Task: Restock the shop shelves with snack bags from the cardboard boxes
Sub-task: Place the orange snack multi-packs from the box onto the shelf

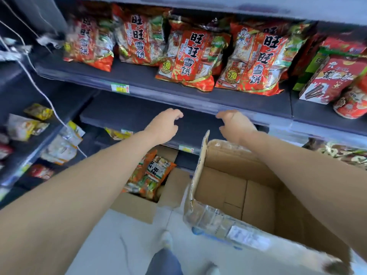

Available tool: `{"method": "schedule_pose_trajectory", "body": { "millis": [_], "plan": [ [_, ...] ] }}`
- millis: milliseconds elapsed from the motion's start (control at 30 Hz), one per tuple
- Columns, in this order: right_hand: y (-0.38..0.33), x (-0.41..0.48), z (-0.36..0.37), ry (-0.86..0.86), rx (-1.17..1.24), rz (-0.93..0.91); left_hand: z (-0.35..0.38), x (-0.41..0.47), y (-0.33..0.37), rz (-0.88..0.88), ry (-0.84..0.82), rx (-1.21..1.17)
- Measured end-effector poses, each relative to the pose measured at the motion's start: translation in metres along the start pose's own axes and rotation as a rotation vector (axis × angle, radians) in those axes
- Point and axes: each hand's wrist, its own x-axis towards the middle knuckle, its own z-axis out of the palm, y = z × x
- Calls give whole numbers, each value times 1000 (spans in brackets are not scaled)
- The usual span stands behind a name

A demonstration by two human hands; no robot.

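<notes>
Several red snack bags [185, 56] stand in a row on the dark upper shelf [139, 76]. Both my arms reach forward below that shelf's front edge. My left hand [164, 126] hangs with loosely curled fingers and holds nothing. My right hand [234, 124] is beside it, fingers also loosely curled, empty. Under my right arm an open cardboard box [238, 191] shows a bare bottom. A second cardboard box [139, 207] on the floor to its left holds orange and green snack bags [153, 175].
The lower shelf [129, 116] behind my hands is bare and dark. Boxed and round red snacks [337, 82] sit at the right of the upper shelf. Small packets [25, 126] lie on the shelves to the left, with a white cable [39, 90] hanging. My shoes stand on pale floor.
</notes>
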Motion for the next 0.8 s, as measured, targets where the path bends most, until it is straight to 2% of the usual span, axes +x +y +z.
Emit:
{"method": "schedule_pose_trajectory", "body": {
  "millis": [267,500,600,800],
  "plan": [
    [-136,36,34,-117,-81,-189,-33,-42,-134,-120,-42,118],
    [-250,107,104,-268,-102,-167,-55,-33,-283,-188,-162,204],
    [-277,128,135,-337,-94,-133,-52,-24,-326,-203,-243,261],
    [-288,159,181,-391,-62,-95,-29,-5,-377,-259,-323,176]
  ]
}}
